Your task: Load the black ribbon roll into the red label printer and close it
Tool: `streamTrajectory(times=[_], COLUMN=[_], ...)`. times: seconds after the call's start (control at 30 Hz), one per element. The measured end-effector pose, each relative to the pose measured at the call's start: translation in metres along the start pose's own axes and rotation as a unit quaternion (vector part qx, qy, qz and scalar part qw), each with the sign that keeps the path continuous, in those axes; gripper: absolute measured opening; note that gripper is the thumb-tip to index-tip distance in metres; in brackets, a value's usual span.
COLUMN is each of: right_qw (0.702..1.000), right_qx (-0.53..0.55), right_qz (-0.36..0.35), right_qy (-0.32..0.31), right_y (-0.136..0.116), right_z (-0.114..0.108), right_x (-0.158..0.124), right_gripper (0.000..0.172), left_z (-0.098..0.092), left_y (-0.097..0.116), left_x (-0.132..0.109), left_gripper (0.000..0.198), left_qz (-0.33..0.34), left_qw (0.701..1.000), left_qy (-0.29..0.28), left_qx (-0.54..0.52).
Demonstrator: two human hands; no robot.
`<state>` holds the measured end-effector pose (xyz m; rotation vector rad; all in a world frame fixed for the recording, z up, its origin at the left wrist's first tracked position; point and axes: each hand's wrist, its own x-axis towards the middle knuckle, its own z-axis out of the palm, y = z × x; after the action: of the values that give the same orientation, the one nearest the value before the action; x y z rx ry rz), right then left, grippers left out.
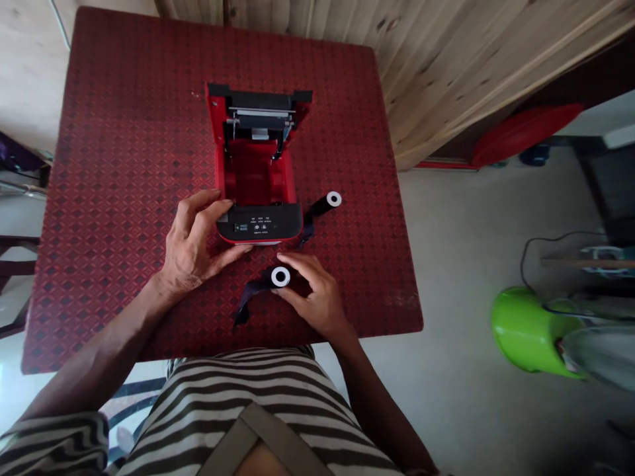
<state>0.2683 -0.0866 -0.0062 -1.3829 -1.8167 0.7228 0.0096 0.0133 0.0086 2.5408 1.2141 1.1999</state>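
On the desk (124, 158), my left grip (188, 248) clasps the open printer (258, 168) by a front corner; my right grip (320, 294) pinches the nearer roll (280, 270) just before it. I judge this steadying and positioning; moving on calls for keeping the loose tail (251, 291) clear.

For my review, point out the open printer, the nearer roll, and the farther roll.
Open printer (254, 177): head view, on the inside of its red compartment.
Nearer roll (274, 276): head view, on its white end ring.
Farther roll (321, 205): head view, on its dark side.
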Motion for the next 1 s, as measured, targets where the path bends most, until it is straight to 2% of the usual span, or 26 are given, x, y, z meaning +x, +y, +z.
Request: streamTrajectory(times=[0.1,0.23,0.33,0.4,0.5,0.63,0.77,1.0], right_qw=[0.999,0.998,0.998,0.989,0.970,0.945,0.917,0.895], right_qx=[0.031,0.059,-0.008,-0.082,-0.170,-0.255,-0.333,-0.378], right_qz=[-0.004,0.016,-0.052,-0.118,-0.169,-0.139,-0.102,-0.166], right_qy=[0.008,-0.030,-0.034,-0.022,-0.049,-0.148,-0.194,-0.169], right_y=[-0.002,-0.028,-0.051,-0.058,-0.060,-0.062,-0.063,-0.044], right_z=[0.005,-0.032,-0.063,-0.071,-0.064,-0.039,-0.026,-0.017], right_x=[0.007,0.026,0.057,0.087,0.132,0.172,0.185,0.196], right_gripper=[0.030,0.035,0.031,0.028,0.026,0.025,0.032,0.024], left_z=[0.000,0.001,0.002,0.001,0.001,0.002,0.003,0.004], left_y=[-0.001,-0.003,-0.003,-0.003,-0.002,-0.001,0.000,0.001], left_x=[-0.001,-0.003,-0.004,-0.005,-0.006,-0.007,-0.006,-0.007], left_gripper=[0.077,0.077,0.076,0.071,0.070,0.076,0.075,0.078], left_qz=[0.005,0.003,0.000,-0.002,-0.005,-0.003,-0.009,-0.016], left_qw=[1.000,1.000,1.000,1.000,1.000,1.000,1.000,1.000], left_qy=[0.001,-0.005,-0.001,-0.002,-0.010,-0.002,0.001,-0.001], left_qx=[0.007,0.014,0.010,0.000,-0.005,0.001,-0.001,-0.010])
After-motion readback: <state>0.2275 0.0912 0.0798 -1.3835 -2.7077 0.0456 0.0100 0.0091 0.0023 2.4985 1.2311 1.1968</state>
